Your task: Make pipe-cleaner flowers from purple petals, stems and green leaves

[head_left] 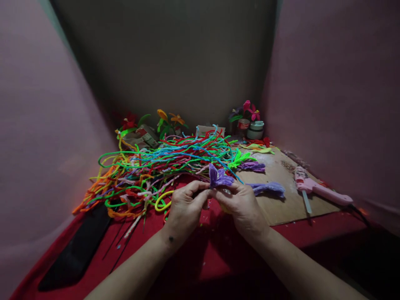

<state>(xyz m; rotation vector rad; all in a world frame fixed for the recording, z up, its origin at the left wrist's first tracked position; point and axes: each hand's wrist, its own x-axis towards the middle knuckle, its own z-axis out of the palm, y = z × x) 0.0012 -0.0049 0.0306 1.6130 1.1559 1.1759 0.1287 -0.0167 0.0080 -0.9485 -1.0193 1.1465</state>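
A purple pipe-cleaner flower [220,177] is held up between my two hands, above the near edge of the pile. My left hand [187,204] pinches its base from the left, thumb and forefinger closed. From the right, my right hand [242,204] grips the same base, its fingers curled; the exact contact is partly hidden. Just beyond lies a tangled heap of coloured pipe cleaners [184,152]. To the right of my right hand, a bundle of purple pipe-cleaner pieces [269,189] rests on a brown board [281,212].
A pink glue gun [325,192] with its cord lies on the board at right. A black flat object [76,250] is at left on the red cloth [200,266]. Finished flowers [251,110] and a lidded jar [255,130] stand at the back. Pink sheets hang on both sides.
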